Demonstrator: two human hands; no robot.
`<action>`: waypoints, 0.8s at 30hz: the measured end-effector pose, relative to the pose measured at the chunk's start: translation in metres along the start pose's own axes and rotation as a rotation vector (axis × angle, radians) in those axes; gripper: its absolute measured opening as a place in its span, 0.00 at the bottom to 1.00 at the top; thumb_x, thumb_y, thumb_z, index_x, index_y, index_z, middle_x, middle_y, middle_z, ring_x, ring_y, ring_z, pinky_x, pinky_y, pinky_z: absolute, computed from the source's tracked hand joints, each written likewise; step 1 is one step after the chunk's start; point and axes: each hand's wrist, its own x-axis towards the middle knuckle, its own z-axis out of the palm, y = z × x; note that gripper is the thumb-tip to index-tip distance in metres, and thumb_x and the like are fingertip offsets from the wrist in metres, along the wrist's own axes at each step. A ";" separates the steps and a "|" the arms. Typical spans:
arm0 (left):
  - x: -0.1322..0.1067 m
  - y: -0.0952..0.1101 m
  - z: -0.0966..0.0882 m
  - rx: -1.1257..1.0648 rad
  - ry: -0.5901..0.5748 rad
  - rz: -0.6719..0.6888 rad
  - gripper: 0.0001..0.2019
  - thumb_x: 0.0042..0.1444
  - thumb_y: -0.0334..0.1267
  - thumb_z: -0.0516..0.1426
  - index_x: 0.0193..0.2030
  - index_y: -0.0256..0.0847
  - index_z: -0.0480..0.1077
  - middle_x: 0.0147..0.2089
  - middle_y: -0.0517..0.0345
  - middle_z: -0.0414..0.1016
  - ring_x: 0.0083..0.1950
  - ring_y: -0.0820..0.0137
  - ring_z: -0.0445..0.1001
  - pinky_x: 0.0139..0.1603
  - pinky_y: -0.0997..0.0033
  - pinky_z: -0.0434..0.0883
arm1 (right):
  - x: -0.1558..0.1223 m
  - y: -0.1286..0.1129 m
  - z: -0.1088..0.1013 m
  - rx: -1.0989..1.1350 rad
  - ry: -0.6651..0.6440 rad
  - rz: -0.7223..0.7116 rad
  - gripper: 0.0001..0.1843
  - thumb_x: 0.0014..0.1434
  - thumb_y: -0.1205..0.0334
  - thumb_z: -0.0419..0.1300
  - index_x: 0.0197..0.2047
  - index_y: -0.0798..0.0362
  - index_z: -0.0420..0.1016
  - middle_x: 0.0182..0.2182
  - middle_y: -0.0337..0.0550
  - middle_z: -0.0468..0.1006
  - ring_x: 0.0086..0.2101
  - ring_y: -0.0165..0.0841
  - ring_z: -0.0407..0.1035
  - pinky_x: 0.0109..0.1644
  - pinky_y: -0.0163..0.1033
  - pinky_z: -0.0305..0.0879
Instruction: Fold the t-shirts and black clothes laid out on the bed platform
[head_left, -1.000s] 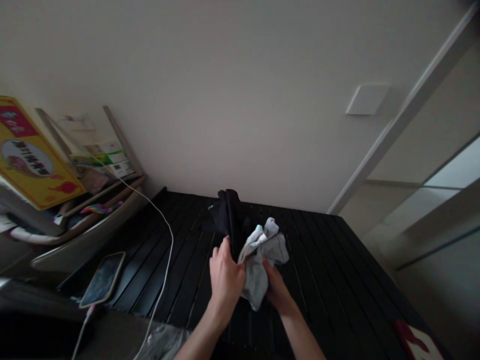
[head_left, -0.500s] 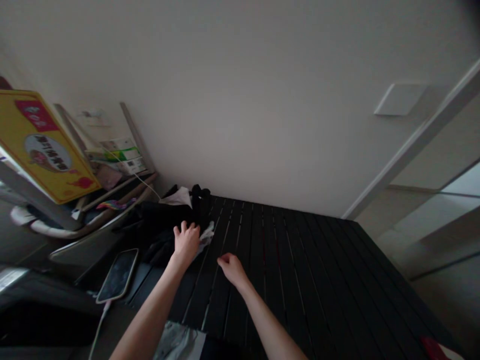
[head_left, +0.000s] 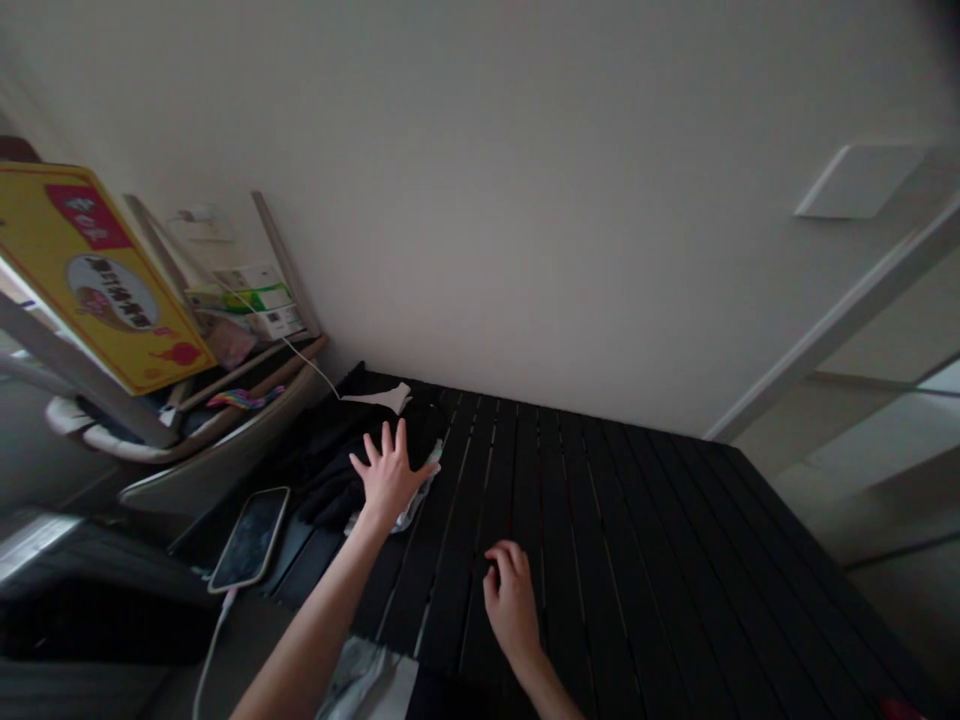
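Over dark clothing (head_left: 334, 490), left hand (head_left: 388, 475) spread

Pale cloth (head_left: 415, 505) partly hidden under black clothing (head_left: 330, 490), crumpled bag (head_left: 367, 685) cut off by bottom edge

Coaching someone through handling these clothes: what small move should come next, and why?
Probably bring the right hand over to the dark cloth. The left hand is already spread at that cloth, with the pale cloth beside it, while the right hand sits apart, curled above the black slatted table.
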 end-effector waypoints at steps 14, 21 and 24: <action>0.013 -0.094 0.018 0.288 -0.089 0.188 0.33 0.58 0.33 0.53 0.69 0.57 0.50 0.74 0.52 0.42 0.69 0.39 0.45 0.58 0.32 0.52 | 0.000 0.003 0.003 -0.119 -0.046 -0.071 0.12 0.57 0.72 0.48 0.38 0.48 0.68 0.41 0.46 0.70 0.44 0.39 0.68 0.48 0.46 0.68; 0.049 -0.082 -0.006 0.121 0.001 -0.125 0.28 0.64 0.51 0.41 0.64 0.36 0.59 0.57 0.37 0.67 0.51 0.50 0.70 0.47 0.51 0.64 | -0.001 -0.001 0.007 -0.167 -0.035 -0.086 0.11 0.57 0.71 0.49 0.38 0.47 0.67 0.40 0.45 0.70 0.42 0.40 0.69 0.46 0.46 0.68; 0.075 -0.085 -0.006 0.142 -0.041 -0.232 0.22 0.62 0.44 0.45 0.53 0.30 0.67 0.49 0.36 0.72 0.47 0.50 0.70 0.45 0.52 0.61 | -0.001 -0.002 0.005 -0.159 -0.036 -0.082 0.11 0.57 0.71 0.49 0.38 0.47 0.68 0.40 0.45 0.70 0.42 0.40 0.68 0.46 0.46 0.68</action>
